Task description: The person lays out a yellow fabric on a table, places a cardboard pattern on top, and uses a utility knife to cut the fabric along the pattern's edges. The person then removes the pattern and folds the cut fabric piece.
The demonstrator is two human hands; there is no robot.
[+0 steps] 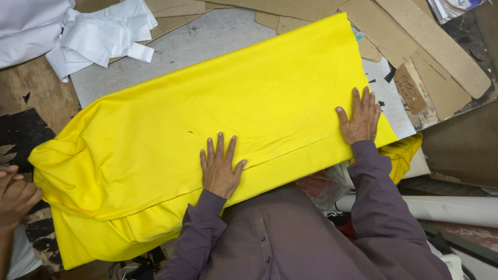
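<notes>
- Yellow cloth (207,109), folded in layers, lies spread slantwise across a grey board (207,39) on the worktable, its far corner reaching brown cardboard pieces (441,52).
- Left hand (220,168) lies flat on the cloth near its near edge, fingers spread apart, gripping nothing.
- Right hand (359,116) presses flat on the cloth's right end, fingers stretched out and close together.
- Another person's hand (15,194) touches the bunched left end.
- White fabric (78,31) lies crumpled at the upper left.
</notes>
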